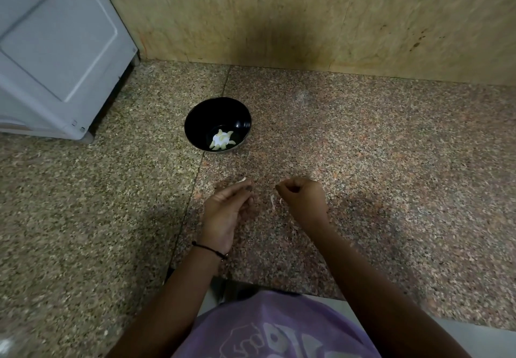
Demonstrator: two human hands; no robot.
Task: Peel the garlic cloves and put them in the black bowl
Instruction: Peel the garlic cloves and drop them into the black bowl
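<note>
Garlic cloves (222, 141), peeled, are seen in the black bowl (201, 117) on the counter (363, 148), centre of frame. Below it, the left hand (226, 212) is held loosely open, with a white peel scrap (242, 180) at its fingertips. The right hand (303, 198) is curled into a fist, contents hidden. A peel strip (273, 201) is seen just left of it.

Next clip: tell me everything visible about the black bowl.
The black bowl is round, deep and glossy, with light glints on its inner wall; plastic or glazed ceramic, I cannot tell. It stands upright on the speckled stone counter. A small heap of pale peeled garlic cloves lies at its bottom. Nothing else touches it.
</note>
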